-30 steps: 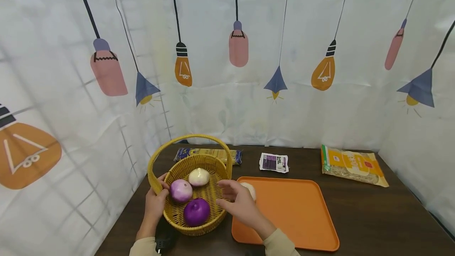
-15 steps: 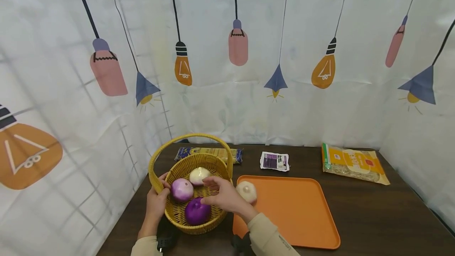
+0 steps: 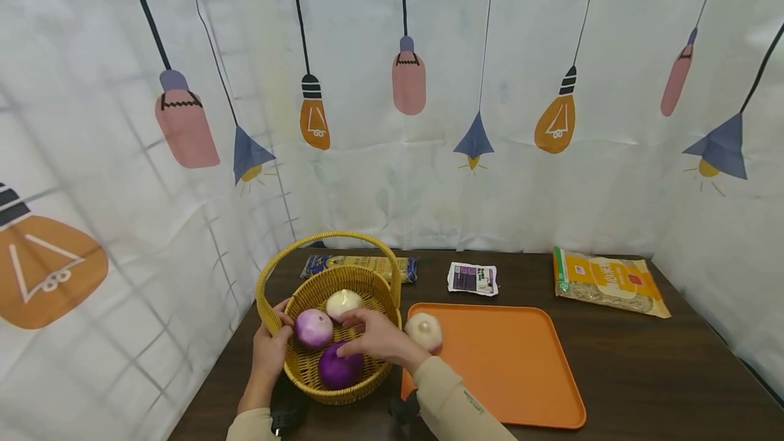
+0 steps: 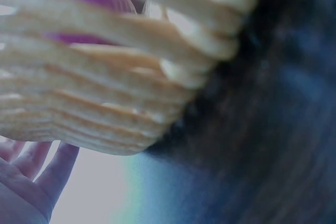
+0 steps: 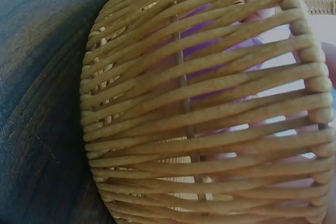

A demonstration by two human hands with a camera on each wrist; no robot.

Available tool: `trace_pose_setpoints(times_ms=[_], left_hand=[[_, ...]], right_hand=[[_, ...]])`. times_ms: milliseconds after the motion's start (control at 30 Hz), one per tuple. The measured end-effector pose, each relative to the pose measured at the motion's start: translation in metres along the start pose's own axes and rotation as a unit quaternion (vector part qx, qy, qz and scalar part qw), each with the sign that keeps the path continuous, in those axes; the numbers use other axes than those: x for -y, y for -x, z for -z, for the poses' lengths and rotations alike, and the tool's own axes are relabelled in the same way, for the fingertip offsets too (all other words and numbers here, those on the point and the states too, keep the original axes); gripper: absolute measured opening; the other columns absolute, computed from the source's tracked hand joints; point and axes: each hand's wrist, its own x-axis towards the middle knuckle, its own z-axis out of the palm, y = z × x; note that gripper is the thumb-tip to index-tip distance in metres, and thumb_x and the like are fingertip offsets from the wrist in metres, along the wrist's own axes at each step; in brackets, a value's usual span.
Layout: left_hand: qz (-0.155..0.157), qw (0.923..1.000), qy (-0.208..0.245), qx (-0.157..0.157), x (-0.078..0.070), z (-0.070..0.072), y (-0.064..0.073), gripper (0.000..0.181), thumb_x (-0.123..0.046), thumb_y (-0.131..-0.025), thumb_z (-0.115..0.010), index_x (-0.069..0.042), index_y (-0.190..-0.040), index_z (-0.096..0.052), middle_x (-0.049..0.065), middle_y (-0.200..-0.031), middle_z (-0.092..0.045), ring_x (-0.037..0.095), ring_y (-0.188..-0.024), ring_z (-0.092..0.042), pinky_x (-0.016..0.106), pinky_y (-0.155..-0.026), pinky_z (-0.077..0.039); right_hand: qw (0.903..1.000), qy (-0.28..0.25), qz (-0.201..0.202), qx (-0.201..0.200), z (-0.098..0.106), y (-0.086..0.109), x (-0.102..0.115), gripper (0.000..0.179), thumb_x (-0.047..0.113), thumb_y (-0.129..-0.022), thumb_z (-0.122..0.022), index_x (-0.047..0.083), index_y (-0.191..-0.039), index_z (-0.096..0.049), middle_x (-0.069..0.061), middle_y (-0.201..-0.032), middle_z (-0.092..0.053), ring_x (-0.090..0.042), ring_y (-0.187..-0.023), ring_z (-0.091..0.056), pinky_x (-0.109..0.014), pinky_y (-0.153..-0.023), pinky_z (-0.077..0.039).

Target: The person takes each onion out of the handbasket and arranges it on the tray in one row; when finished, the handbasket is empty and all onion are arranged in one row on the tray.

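Note:
My left hand (image 3: pixel 269 352) grips the left rim of a yellow wicker basket (image 3: pixel 373 291), beside the foot of its arched handle; fingers show below the weave in the left wrist view. Inside are a dark purple onion (image 3: pixel 335 371) at the front, a pale purple-and-white onion (image 3: pixel 314 329) at left and a white bulb (image 3: pixel 343 303) at the back. My right hand (image 3: pixel 386 340) reaches over the right rim with fingers spread from thumb. The thumb overlaps the purple onion's top, and the fingertips are near the white bulb. Basket slats partly hide this hand in the right wrist view.
A garlic bulb (image 3: pixel 424 331) sits at the left edge of an orange tray (image 3: pixel 502 366). Behind lie a yellow-and-blue packet (image 3: pixel 407 269) and a small white-and-purple sachet (image 3: pixel 473 279). An orange-and-clear bag (image 3: pixel 609 283) lies at back right on the dark table (image 3: pixel 637 366).
My right hand has moved left from above the tray's edge into the basket, over the purple onion, uncovering the garlic bulb. My left hand keeps its place on the rim.

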Motion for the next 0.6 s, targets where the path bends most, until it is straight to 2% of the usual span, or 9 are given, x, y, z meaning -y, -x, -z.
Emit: trace_pose_setpoints(times_ms=[267, 467, 600], left_hand=[[0.001, 1.0000, 0.001, 0.006, -0.0021, 0.0010, 0.0002, 0.010, 0.006, -0.087, -0.050, 0.009, -0.097, -0.052, 0.017, -0.141, -0.051, 0.031, -0.130, -0.046, 0.005, -0.087, -0.034], [0.000, 1.0000, 0.000, 0.009, -0.0018, 0.0013, 0.0008, 0.010, 0.006, -0.089, -0.050, 0.009, -0.098, -0.052, 0.016, -0.142, -0.051, 0.030, -0.130, -0.046, 0.005, -0.087, -0.035], [-0.001, 1.0000, 0.002, 0.009, -0.0015, 0.0014, 0.0009, 0.010, 0.006, -0.089, -0.050, 0.009, -0.097, -0.052, 0.016, -0.142, -0.051, 0.030, -0.130, -0.046, 0.005, -0.087, -0.035]], right_hand=[[0.9984, 0.043, -0.016, 0.031, -0.0027, -0.0025, 0.0034, 0.057, 0.013, -0.073, -0.084, 0.012, -0.125, -0.063, -0.009, -0.128, -0.061, -0.029, -0.119, -0.054, -0.034, -0.085, -0.048], [0.9957, 0.072, -0.012, 0.057, -0.0044, -0.0058, 0.0012, 0.051, 0.011, -0.072, -0.084, 0.013, -0.120, -0.068, 0.001, -0.116, -0.068, -0.012, -0.103, -0.059, -0.028, -0.083, -0.048], [0.9946, 0.079, -0.002, 0.066, -0.0059, -0.0078, -0.0008, 0.050, 0.010, -0.071, -0.084, 0.012, -0.119, -0.069, 0.005, -0.110, -0.068, -0.008, -0.098, -0.058, -0.025, -0.084, -0.047]])
